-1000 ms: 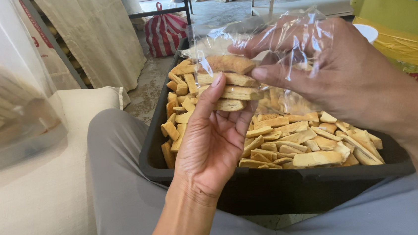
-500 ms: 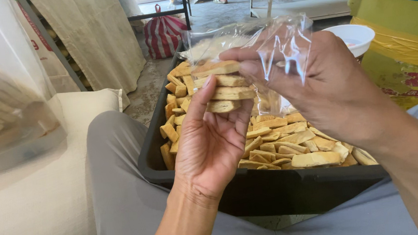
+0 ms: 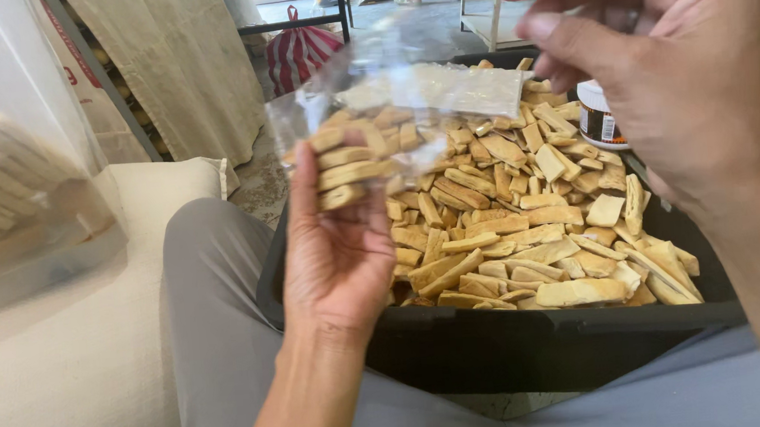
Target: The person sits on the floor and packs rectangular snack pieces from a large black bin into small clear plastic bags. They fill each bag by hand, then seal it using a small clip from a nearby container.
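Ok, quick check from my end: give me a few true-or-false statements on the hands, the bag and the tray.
1. The left hand holds a clear bag with biscuits in it. True.
2. The right hand grips the bag. False: it is raised beside the bag, fingers spread, holding nothing.
3. The black tray is full of biscuits. True.
4. The tray sits on the floor. False: it rests on the person's lap.
5. A red striped bag stands behind. True.

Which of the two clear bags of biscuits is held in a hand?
The small clear bag in the left hand, above the black tray. The big clear bag at the far left lies untouched on the white cushion.
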`<state>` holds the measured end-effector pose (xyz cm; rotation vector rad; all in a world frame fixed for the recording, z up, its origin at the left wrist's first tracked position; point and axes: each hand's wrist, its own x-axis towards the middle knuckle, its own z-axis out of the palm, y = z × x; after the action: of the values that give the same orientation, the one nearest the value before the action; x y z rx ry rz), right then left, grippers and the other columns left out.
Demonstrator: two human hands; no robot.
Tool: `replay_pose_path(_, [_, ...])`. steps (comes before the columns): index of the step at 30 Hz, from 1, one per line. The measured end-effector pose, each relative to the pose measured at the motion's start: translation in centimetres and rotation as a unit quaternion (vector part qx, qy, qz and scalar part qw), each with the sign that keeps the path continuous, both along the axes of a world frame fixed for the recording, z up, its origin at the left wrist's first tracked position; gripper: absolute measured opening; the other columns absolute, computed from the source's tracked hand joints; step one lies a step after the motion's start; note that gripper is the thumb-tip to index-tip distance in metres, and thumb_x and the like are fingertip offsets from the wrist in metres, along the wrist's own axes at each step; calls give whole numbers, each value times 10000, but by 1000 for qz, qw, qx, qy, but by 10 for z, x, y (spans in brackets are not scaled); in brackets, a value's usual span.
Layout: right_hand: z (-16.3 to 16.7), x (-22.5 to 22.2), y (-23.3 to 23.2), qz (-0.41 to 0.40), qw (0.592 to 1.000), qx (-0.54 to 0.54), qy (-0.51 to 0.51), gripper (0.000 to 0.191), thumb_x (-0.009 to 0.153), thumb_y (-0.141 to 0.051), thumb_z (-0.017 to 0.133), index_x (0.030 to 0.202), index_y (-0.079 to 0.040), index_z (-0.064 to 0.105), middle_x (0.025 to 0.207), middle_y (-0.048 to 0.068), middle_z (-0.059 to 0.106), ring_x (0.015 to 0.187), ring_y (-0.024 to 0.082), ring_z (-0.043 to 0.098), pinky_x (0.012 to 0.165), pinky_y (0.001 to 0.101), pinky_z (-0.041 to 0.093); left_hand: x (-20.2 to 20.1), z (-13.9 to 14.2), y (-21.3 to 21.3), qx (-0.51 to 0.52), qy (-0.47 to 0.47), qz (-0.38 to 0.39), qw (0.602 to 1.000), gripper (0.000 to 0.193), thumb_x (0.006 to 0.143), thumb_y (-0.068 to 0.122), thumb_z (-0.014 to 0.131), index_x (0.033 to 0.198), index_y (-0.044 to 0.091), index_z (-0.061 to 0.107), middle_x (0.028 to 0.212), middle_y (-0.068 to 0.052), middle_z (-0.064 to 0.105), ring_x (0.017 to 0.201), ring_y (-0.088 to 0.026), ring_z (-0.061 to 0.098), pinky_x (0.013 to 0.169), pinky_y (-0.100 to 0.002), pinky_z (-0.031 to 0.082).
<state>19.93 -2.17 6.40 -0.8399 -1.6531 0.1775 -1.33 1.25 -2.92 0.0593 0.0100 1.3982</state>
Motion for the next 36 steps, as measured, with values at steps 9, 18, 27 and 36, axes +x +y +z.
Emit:
replay_pose_path(9, [-86, 2, 70, -270, 829, -362, -329, 272, 806, -383, 842, 847, -135, 737, 832, 27, 744, 800, 190, 708, 797, 439, 555, -9, -4, 7, 0, -9, 6, 1000, 255, 819, 165, 804, 1041, 67, 726, 1054, -110, 788, 1006, -201, 766, 845, -301, 657])
replay_pose_path(18, [-94, 12, 59, -290, 895, -271, -203, 255, 907, -355, 717, 836, -112, 751, 778, 79, 756, 710, 225, 722, 705, 425, 559, 2, -7, 3, -58, 9, -9, 998, 225, 830, 184, 789, 1036, 114, 736, 1047, -46, 794, 995, -151, 759, 833, -287, 642])
replay_pose_path(27, [-110, 7, 59, -229, 907, -307, -173, 285, 753, -285, 879, 853, -53, 747, 809, 38, 711, 751, 174, 694, 687, 348, 547, 6, -9, 2, -56, 0, -17, 998, 237, 833, 171, 788, 1055, 108, 737, 1059, -57, 797, 1007, -161, 758, 833, -291, 640])
replay_pose_path(36, [-85, 20, 21, -156, 944, -291, -1, 169, 852, -77, 771, 1020, -67, 755, 771, 85, 713, 642, 148, 648, 573, 283, 529, 8, -12, 3, -69, -18, -10, 997, 244, 830, 165, 788, 1056, 94, 731, 1062, -52, 789, 1007, -181, 765, 864, -301, 638])
